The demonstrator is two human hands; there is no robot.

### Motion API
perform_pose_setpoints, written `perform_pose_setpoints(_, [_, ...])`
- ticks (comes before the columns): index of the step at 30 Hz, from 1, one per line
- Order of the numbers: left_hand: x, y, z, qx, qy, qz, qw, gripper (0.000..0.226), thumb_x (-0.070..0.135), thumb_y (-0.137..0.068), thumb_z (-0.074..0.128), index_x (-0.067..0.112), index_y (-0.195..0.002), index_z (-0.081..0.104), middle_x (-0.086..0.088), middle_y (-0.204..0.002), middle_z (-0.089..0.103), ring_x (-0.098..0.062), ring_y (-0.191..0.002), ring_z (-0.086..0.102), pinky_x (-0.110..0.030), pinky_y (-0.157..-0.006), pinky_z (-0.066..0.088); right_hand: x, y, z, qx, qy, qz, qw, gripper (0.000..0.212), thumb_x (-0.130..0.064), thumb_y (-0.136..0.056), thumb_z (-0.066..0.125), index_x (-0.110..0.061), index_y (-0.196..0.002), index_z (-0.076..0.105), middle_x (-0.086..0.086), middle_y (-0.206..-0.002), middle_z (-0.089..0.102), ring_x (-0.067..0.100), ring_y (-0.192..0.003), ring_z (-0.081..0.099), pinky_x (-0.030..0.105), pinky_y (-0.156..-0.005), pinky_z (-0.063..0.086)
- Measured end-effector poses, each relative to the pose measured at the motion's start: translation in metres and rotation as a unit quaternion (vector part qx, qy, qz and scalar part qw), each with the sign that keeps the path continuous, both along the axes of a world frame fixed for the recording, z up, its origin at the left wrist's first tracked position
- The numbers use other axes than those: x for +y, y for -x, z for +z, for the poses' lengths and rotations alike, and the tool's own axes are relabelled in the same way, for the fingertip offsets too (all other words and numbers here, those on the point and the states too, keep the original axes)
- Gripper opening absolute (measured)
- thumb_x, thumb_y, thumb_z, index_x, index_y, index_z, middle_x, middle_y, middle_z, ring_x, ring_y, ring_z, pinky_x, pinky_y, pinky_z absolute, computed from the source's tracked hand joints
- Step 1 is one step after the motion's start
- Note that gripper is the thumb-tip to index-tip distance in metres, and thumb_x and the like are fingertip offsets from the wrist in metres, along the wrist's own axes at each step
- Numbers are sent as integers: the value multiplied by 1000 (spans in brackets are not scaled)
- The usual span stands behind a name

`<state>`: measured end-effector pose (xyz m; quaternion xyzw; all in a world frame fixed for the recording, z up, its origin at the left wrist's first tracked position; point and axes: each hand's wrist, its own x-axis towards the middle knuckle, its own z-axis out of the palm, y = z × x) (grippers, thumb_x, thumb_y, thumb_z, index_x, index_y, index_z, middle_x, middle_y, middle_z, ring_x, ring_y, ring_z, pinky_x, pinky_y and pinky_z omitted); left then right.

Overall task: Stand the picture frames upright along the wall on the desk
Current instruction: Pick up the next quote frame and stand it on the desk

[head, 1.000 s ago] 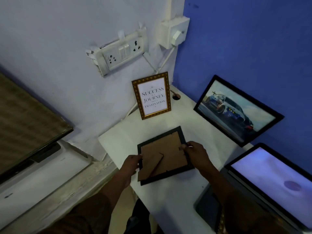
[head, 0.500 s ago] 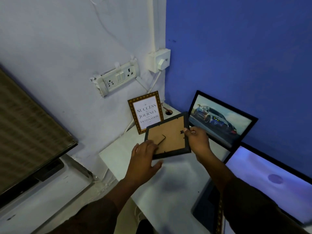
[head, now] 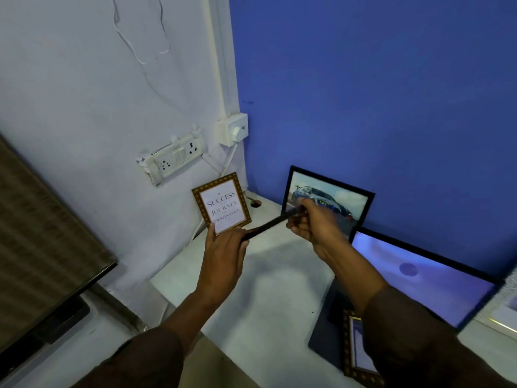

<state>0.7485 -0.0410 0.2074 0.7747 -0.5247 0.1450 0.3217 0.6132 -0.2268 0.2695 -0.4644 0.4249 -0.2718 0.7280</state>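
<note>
I hold a small black picture frame (head: pixel 270 224) in the air above the white desk (head: pixel 268 289), seen edge-on. My left hand (head: pixel 225 249) grips its near left end and my right hand (head: pixel 313 219) grips its far right end. A gold-edged frame with the text "Success Journey Destination" (head: pixel 222 207) stands upright against the white wall. A black frame with a car picture (head: pixel 335 201) leans on the blue wall, and a larger black frame with a purple picture (head: pixel 425 278) leans beside it. Another gold-edged frame (head: pixel 356 351) lies flat near my right sleeve.
A white socket strip (head: pixel 174 159) and a switch box (head: pixel 233 128) with cables hang on the wall above the desk corner. A dark flat board (head: pixel 326 340) lies under the flat gold frame. A dark screen (head: pixel 42 247) stands at the left, off the desk.
The black frame has been lifted off the desk and tilted until only its edge shows. Both hands rose with it, and the view moved up and back.
</note>
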Motion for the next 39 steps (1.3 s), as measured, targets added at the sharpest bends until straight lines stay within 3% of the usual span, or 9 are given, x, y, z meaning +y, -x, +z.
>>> perform_pose_setpoints(4, [8,7,10,173,14,23,985,35,37,-106,37,21,-124,63,-3,-116,71,-18,-102,66,-43,-85,59,12,22,-5,52,27,1,998,37,-41,-96,63,-5,-91,66,14,-76,74,22,-60,72,31,-57,60])
perform_pose_setpoints(9, [37,17,7,363,38,13,931,25,32,-107,41,21,-116,62,9,-103,71,-6,-93,69,-37,-77,62,49,60,-33,153,83,-56,983,28,-33,-95,63,-7,-98,71,14,-87,72,24,-72,68,41,-75,60])
perform_pose_setpoints(13, [61,28,2,472,52,20,880,28,29,-108,41,14,-107,64,4,-97,73,-7,-88,70,-25,-68,53,87,90,-51,234,124,-96,960,37,-50,-95,57,-16,-102,66,10,-101,69,29,-96,64,49,-93,53])
perform_pose_setpoints(16, [70,44,-4,560,39,-7,827,34,35,-108,41,11,-104,66,-5,-96,76,-20,-87,75,-32,-72,60,113,111,-62,217,99,-73,968,48,-59,-95,45,-17,-104,67,9,-105,73,25,-94,67,42,-85,54])
perform_pose_setpoints(20, [65,81,-9,628,21,-48,777,37,34,-107,41,8,-106,67,-8,-97,78,-24,-87,78,-38,-78,63,138,142,-50,127,72,-100,984,43,-48,-105,37,-22,-102,71,-10,-92,79,6,-78,75,26,-66,52])
perform_pose_setpoints(24, [49,127,-14,648,-15,-87,756,36,33,-107,42,7,-107,66,-10,-100,77,-26,-90,78,-40,-80,62,147,184,-42,62,63,-188,978,37,-47,-105,41,-25,-106,72,4,-102,80,26,-93,77,45,-82,60])
perform_pose_setpoints(30, [21,211,-21,655,-125,-147,731,41,38,-108,38,12,-112,69,-2,-100,78,-11,-85,76,-12,-62,55,149,277,-52,103,70,-276,953,46,-52,-103,39,-20,-108,72,3,-96,81,24,-83,79,41,-73,62])
perform_pose_setpoints(35, [-15,285,-23,745,-201,-115,626,60,64,-99,36,21,-116,74,-7,-107,80,-27,-103,75,-47,-95,55,141,361,-68,137,90,-296,941,46,-52,-103,39,-20,-107,72,0,-99,80,23,-87,78,44,-80,61])
perform_pose_setpoints(39, [-61,368,-21,768,-237,-132,580,65,67,-94,47,13,-121,72,-16,-118,76,-36,-109,72,-55,-101,52,115,442,-77,133,76,-311,938,46,-52,-103,37,-21,-106,71,-4,-96,80,21,-86,78,37,-74,61])
